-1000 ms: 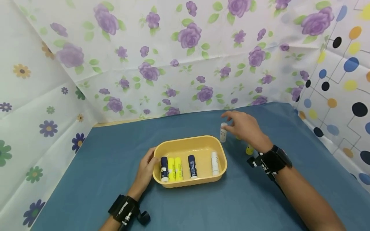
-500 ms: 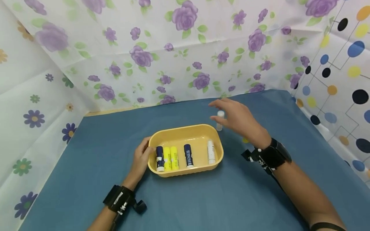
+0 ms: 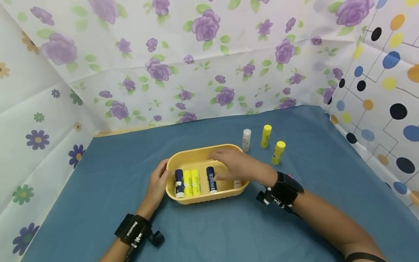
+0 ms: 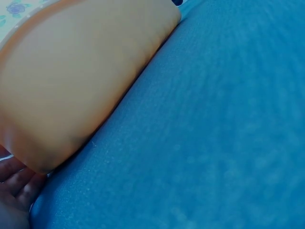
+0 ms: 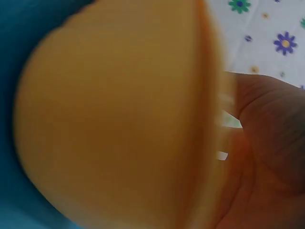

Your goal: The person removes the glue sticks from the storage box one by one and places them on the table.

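Note:
A yellow plastic tray (image 3: 209, 198) sits on the table with a navy glue stick (image 3: 179, 183) and two yellow glue sticks (image 3: 191, 183) side by side at its left end. My left hand (image 3: 158, 183) grips that end, thumb over the rim and fingers outside. Over the tray's right half reaches my right hand (image 3: 237, 165), its fingers spread and thumb right at a second navy glue stick (image 3: 211, 180). Nothing shows between thumb and fingers except that stick's upper part below them. The hand mostly hides a white glue stick (image 3: 237, 184) in the tray.
Beyond the tray's right end, a white glue stick (image 3: 246, 140) and two yellow ones, one farther back (image 3: 266, 136) and one nearer (image 3: 278, 153), stand upright on the blue cloth (image 3: 137, 149). Flowered sheets (image 3: 183, 72) wall the table at the back and sides.
My right hand has left the upright white glue stick behind the tray and moved left and nearer, over the tray. The upright yellow sticks are uncovered. My left hand stays on the tray.

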The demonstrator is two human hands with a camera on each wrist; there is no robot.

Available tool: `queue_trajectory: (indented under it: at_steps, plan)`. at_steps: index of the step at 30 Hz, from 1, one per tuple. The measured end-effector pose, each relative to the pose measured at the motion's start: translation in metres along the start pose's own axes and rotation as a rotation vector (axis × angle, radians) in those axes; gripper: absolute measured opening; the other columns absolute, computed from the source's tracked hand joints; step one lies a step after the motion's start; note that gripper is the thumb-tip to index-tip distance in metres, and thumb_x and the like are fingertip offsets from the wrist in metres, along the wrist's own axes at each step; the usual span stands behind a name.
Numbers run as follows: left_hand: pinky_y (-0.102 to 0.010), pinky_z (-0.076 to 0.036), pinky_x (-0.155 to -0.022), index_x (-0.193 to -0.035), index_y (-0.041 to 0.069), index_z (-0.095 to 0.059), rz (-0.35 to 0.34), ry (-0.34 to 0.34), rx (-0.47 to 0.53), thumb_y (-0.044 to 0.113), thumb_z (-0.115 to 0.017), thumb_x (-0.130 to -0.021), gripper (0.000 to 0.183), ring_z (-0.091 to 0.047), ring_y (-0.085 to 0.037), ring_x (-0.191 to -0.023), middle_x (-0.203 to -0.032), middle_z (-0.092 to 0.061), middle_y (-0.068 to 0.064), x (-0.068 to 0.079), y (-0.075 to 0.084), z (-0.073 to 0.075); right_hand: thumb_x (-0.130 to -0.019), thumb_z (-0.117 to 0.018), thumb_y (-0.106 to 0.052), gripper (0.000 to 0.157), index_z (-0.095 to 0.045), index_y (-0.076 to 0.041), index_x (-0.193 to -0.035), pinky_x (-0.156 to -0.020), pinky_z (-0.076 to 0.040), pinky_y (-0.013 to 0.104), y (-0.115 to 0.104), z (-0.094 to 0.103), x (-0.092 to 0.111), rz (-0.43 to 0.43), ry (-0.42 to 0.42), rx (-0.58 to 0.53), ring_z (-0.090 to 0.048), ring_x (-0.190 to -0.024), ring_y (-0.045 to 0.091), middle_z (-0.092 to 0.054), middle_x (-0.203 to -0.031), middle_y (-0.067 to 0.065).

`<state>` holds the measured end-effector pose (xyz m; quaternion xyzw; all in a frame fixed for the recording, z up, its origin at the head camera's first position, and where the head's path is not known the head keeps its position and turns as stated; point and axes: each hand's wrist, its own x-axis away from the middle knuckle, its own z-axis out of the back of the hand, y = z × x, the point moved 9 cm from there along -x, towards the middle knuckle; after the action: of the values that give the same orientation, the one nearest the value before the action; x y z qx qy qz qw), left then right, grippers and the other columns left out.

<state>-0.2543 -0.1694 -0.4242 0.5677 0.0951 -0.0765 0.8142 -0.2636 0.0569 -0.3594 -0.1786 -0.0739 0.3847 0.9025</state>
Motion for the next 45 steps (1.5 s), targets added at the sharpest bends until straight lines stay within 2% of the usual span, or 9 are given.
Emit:
queue_trajectory:
  at_steps: [4, 7, 12, 18, 26, 33, 36, 45]
  plan:
    - [-0.026, -0.044, -0.094, -0.139, 0.017, -0.055, -0.001, -0.003, 0.005, 0.012, -0.048, -0.099, 0.040, -0.056, -0.017, -0.117, -0.134, -0.058, -0.004, -0.001, 0.002, 0.000, -0.084, -0.069, -0.054, 0.084, -0.040, -0.016, -0.152, -0.103, -0.041, 0.036, 0.002, -0.019, -0.004, -0.039, -0.061, 0.030, -0.047, -0.130, 0.020, -0.048, -0.146, 0.007]
    - [-0.025, -0.045, -0.092, -0.139, 0.017, -0.055, 0.000, -0.003, 0.014, 0.012, -0.048, -0.099, 0.040, -0.057, -0.017, -0.116, -0.134, -0.058, -0.004, -0.002, 0.002, 0.001, -0.084, -0.066, -0.057, 0.086, -0.036, -0.018, -0.154, -0.105, -0.039, 0.037, 0.002, -0.027, -0.006, -0.039, -0.085, 0.053, -0.045, -0.132, 0.019, -0.047, -0.147, 0.006]
    - [-0.025, -0.044, -0.093, -0.139, 0.017, -0.055, 0.007, -0.006, 0.017, 0.012, -0.049, -0.099, 0.040, -0.056, -0.017, -0.116, -0.134, -0.058, -0.004, -0.001, 0.001, 0.001, -0.085, -0.065, -0.059, 0.084, -0.038, -0.019, -0.154, -0.106, -0.038, 0.038, 0.002, -0.033, -0.007, -0.038, -0.097, 0.050, -0.043, -0.134, 0.019, -0.046, -0.148, 0.006]
    - [-0.025, -0.045, -0.092, -0.139, 0.017, -0.055, 0.024, -0.013, 0.020, 0.013, -0.049, -0.100, 0.040, -0.057, -0.017, -0.116, -0.133, -0.058, -0.005, 0.001, -0.002, 0.001, -0.088, -0.063, -0.056, 0.081, -0.038, -0.017, -0.154, -0.105, -0.039, 0.036, 0.001, -0.041, -0.007, -0.013, -0.137, -0.007, -0.043, -0.132, 0.018, -0.047, -0.147, 0.006]
    - [-0.028, -0.047, -0.090, -0.138, 0.019, -0.055, 0.051, -0.012, 0.000, 0.016, -0.049, -0.100, 0.038, -0.057, -0.017, -0.113, -0.131, -0.059, -0.004, 0.003, -0.005, 0.001, -0.088, -0.063, -0.055, 0.076, -0.043, -0.016, -0.151, -0.105, -0.039, 0.036, -0.002, -0.044, -0.007, 0.011, -0.128, -0.042, -0.045, -0.131, 0.017, -0.050, -0.144, 0.005]
    - [-0.024, -0.046, -0.090, -0.139, 0.016, -0.054, 0.001, -0.003, 0.051, 0.012, -0.048, -0.100, 0.039, -0.057, -0.021, -0.116, -0.133, -0.059, -0.006, 0.000, 0.000, 0.005, -0.086, -0.065, -0.055, 0.074, -0.047, -0.017, -0.147, -0.103, -0.040, 0.034, -0.006, -0.036, -0.011, 0.043, -0.043, -0.034, -0.048, -0.128, 0.016, -0.052, -0.142, 0.003]
    - [-0.023, -0.046, -0.091, -0.138, 0.016, -0.055, 0.002, 0.004, 0.042, 0.012, -0.048, -0.100, 0.039, -0.057, -0.018, -0.116, -0.133, -0.059, -0.005, 0.000, 0.000, 0.006, -0.086, -0.067, -0.053, 0.072, -0.048, -0.017, -0.146, -0.100, -0.042, 0.033, -0.011, -0.034, -0.011, 0.061, -0.020, -0.039, -0.050, -0.126, 0.015, -0.052, -0.141, 0.002]
    - [-0.025, -0.046, -0.090, -0.137, 0.015, -0.056, 0.017, -0.013, 0.018, 0.013, -0.049, -0.100, 0.038, -0.057, -0.021, -0.113, -0.131, -0.059, -0.007, 0.000, -0.001, 0.003, -0.088, -0.071, -0.038, 0.061, -0.053, -0.015, -0.141, -0.082, -0.049, 0.026, -0.024, -0.026, -0.007, 0.123, 0.094, -0.092, -0.060, -0.102, 0.013, -0.055, -0.134, 0.000]
